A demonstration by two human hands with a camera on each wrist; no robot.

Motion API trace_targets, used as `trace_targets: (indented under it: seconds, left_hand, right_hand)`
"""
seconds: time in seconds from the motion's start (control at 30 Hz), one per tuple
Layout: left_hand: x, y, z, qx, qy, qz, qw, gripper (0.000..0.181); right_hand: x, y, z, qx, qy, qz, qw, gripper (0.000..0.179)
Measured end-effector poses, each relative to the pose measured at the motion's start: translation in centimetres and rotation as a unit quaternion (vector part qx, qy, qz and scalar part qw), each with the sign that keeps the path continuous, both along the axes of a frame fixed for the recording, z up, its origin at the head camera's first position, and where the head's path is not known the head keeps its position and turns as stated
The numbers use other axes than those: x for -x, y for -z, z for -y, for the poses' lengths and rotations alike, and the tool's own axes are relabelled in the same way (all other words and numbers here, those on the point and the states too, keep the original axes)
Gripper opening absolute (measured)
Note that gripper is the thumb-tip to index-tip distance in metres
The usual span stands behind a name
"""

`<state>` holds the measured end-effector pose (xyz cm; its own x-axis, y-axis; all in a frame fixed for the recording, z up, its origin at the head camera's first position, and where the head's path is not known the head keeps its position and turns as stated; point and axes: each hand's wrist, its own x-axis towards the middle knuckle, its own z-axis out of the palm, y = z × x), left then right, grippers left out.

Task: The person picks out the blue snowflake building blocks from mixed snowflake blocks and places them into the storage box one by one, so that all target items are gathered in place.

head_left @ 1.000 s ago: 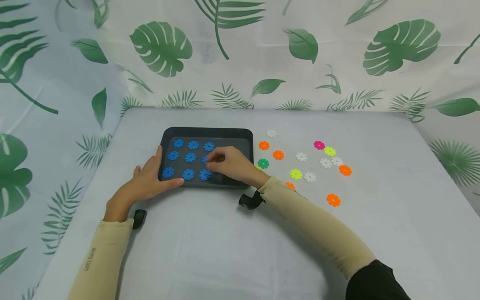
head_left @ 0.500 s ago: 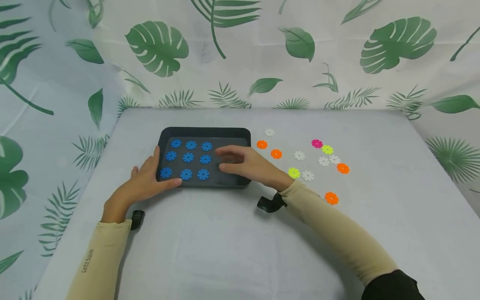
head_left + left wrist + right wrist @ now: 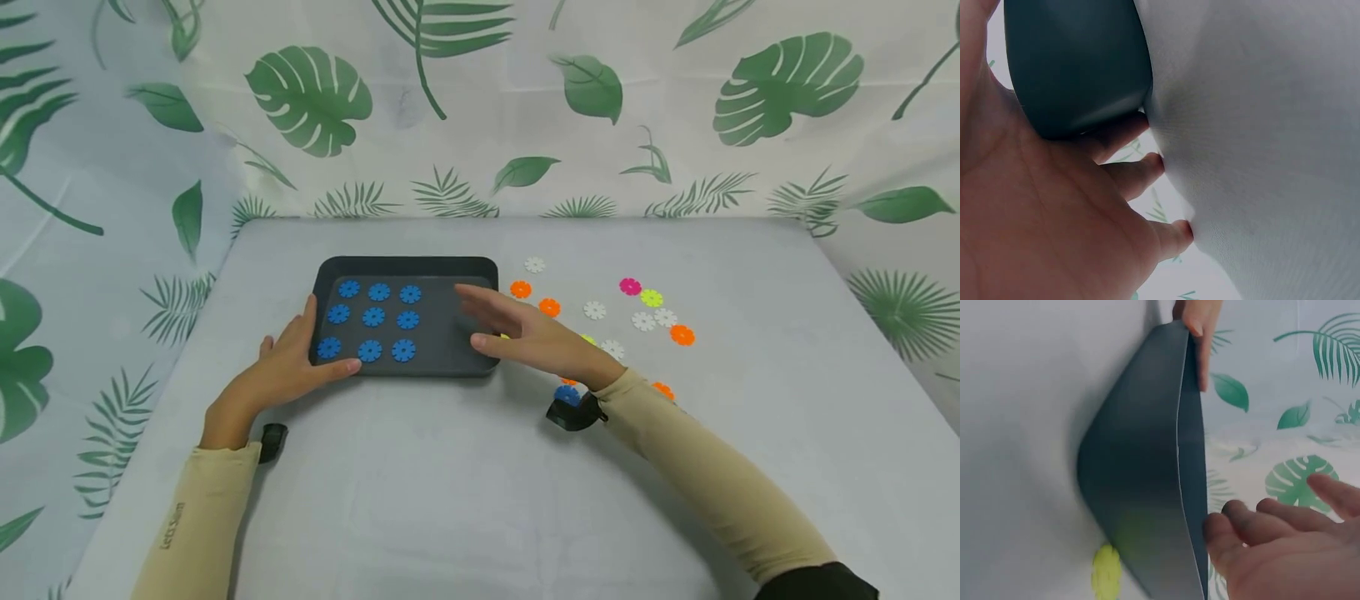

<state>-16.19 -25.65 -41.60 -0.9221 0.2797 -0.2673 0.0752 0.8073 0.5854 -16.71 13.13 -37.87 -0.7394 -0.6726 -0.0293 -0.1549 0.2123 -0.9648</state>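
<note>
A dark rectangular baking tray (image 3: 457, 333) lies on the white cloth, with several blue notched discs (image 3: 373, 317) in rows over its left and middle floor. My left hand (image 3: 273, 367) holds the tray's near left corner. Its thumb lies over the front rim and its fingers go along the left side; in the left wrist view, fingertips (image 3: 1184, 232) touch the cloth. Above the tray's right edge is my right hand (image 3: 532, 333), fingers extended and nothing held. In the right wrist view, the tray wall (image 3: 1135, 450) stands beside that hand.
Right of the tray lie scattered notched discs: orange ones (image 3: 682, 335), white ones (image 3: 595, 310), a pink one (image 3: 630, 286) and a yellow one (image 3: 652, 297). One blue disc (image 3: 567, 395) sits by the black right wrist camera (image 3: 576, 414). My right arm partly covers some.
My right hand has moved right from the blue discs to the tray's right edge, and its fingers have spread from a pinch. The left hand keeps its place on the tray.
</note>
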Motion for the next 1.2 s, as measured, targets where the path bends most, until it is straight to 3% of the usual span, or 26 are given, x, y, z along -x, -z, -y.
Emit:
trace_targets:
  seconds: [0.47, 0.83, 1.0, 1.2]
  left_hand:
    - [0.0, -0.2, -0.1, 0.0, 0.001, -0.005, 1.0, 0.136]
    - [-0.1, -0.1, -0.2, -0.003, 0.0, -0.005, 1.0, 0.135]
    - [-0.2, -0.1, -0.2, -0.003, 0.0, -0.006, 1.0, 0.135]
    - [-0.3, 0.0, -0.2, -0.004, 0.0, -0.007, 1.0, 0.135]
  right_hand:
    - [-1.1, -0.2, -2.9, 0.027, -0.034, 0.008, 0.999, 0.076]
    - [-1.8, 0.3, -4.8, 0.035, -0.029, 0.0, 0.999, 0.077]
    - [-2.0, 0.8, -5.9, 0.007, -0.018, -0.028, 0.9994, 0.073]
    - [-2.2, 1.2, -7.3, -0.074, 0.0, -0.077, 0.9943, 0.064]
